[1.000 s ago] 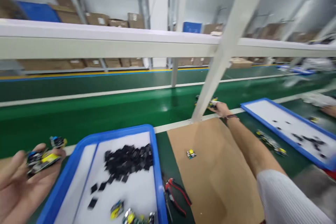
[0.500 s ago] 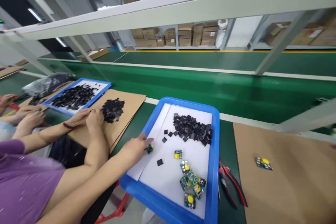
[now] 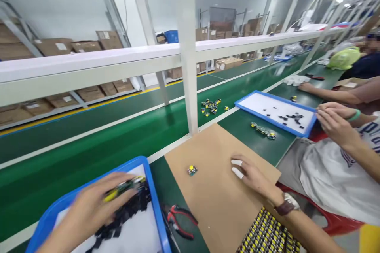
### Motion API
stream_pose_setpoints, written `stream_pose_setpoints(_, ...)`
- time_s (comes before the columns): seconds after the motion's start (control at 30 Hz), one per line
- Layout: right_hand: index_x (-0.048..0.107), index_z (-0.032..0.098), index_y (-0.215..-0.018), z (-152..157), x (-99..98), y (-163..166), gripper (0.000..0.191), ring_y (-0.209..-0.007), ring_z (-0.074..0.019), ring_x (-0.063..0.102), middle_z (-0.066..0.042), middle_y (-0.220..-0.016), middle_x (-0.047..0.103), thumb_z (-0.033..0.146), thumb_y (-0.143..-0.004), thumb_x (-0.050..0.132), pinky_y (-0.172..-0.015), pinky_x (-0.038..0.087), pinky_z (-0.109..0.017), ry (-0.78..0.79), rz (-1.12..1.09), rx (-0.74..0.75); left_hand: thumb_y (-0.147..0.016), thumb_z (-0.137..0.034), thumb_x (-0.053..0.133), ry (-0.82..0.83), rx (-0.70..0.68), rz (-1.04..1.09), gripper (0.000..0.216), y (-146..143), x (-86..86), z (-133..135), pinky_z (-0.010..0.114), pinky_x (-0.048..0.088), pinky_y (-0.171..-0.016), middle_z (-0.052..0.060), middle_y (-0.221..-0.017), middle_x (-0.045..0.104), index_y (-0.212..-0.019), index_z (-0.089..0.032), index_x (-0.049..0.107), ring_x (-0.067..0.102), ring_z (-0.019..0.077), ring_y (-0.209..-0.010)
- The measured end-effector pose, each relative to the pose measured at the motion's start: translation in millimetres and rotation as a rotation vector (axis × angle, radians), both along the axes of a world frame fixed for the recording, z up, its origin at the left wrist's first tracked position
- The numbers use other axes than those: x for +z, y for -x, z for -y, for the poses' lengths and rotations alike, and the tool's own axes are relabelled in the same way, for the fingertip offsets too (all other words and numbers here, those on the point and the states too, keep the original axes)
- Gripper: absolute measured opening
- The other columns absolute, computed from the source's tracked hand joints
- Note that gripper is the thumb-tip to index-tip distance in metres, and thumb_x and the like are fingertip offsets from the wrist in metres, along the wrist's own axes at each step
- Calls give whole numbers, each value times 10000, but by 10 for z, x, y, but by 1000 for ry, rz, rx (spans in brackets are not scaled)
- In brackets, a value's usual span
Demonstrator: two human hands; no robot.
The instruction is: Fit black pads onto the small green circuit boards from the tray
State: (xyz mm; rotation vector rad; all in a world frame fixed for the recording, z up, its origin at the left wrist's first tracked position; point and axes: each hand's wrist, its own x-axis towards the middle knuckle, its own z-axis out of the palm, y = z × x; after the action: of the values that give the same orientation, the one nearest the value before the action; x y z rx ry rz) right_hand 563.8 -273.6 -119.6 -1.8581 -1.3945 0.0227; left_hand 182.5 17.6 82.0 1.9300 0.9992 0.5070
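My left hand point(image 3: 96, 201), somewhat blurred, grips a small circuit board point(image 3: 124, 187) with a yellow part above the blue tray. Under it lies a heap of black square pads point(image 3: 130, 209) on the white tray lining. My right hand point(image 3: 252, 176), with white finger cots on two fingers and a watch on the wrist, is over the brown cardboard point(image 3: 208, 158). Its fingers are apart and hold nothing. Left of its fingertips, one circuit board point(image 3: 192, 170) with a yellow part rests on the cardboard. Below my right forearm stand packed rows of yellow-topped boards point(image 3: 264, 233).
The blue tray point(image 3: 157, 209) stands beside red-handled pliers point(image 3: 181, 221). A white post point(image 3: 188, 67) rises behind the cardboard. Loose boards point(image 3: 210, 106) lie on the green belt and more point(image 3: 263, 130) on the bench. At right, a co-worker's hands point(image 3: 338, 120) are by another tray point(image 3: 276, 106).
The view has swung to the right. My left hand has moved across the tray to the black pads with a board in it. My right hand has come into full view.
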Motion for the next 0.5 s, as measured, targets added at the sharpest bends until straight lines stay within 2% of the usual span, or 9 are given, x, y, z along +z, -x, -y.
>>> stream_pose_setpoints(0.07,652,204,-1232,-14,-54,27,264,-1317,-306,584,-159,-1363,643,221,-986,557,-1136,464,-551,-33,25,-21,-700,-423,829,-5,-354,-87,342,-1031,-43,168,225,473,-322,40,-1134,769,-1014,-287,825,664,150,-465)
stream_pose_setpoints(0.1,644,204,-1238,-36,-70,38,271,-1298,-307,595,-160,-1349,649,208,-982,557,-1121,476,-553,-48,38,-28,-743,-419,797,10,-440,-66,356,-1524,-114,256,214,479,-365,46,-1115,767,-1053,-246,812,682,151,-522)
stream_pose_setpoints(0.17,633,207,-1237,-90,-81,50,278,-1245,-301,624,-154,-1305,666,186,-970,559,-1078,512,-536,-73,59,-35,-862,-432,696,26,-494,-60,378,-2401,-299,391,234,509,-472,26,-932,767,-1111,-158,774,679,144,-558)
stream_pose_setpoints(0.23,625,217,-1221,-138,-70,54,278,-1197,-292,648,-143,-1264,678,168,-953,568,-1030,549,-504,-93,75,-41,-1035,-413,459,23,-483,-39,427,-3087,-462,440,283,560,-600,38,-926,734,-1162,-92,710,715,167,-697)
stream_pose_setpoints(0.3,613,232,-1198,-170,-53,59,278,-1154,-288,665,-130,-1232,682,152,-933,581,-993,571,-484,-103,78,-53,-1074,-356,453,23,-438,-25,344,-3577,-549,411,341,611,-741,72,-1074,704,-1207,-115,660,721,193,-888)
stream_pose_setpoints(0.37,591,253,-1202,-188,-46,73,304,-1137,-295,668,-122,-1227,678,148,-917,594,-981,574,-491,-98,53,-71,-1050,-348,531,19,-390,-18,299,-3894,-561,342,386,614,-817,87,-1178,675,-1236,-141,640,703,224,-998)
stream_pose_setpoints(0.5,540,301,-1255,-211,-85,104,399,-1175,-315,651,-107,-1282,652,158,-892,623,-1003,559,-519,-94,-9,-95,-995,-354,633,-25,-380,24,336,-4160,-473,242,432,599,-879,93,-1266,653,-1274,-167,629,680,262,-1076)
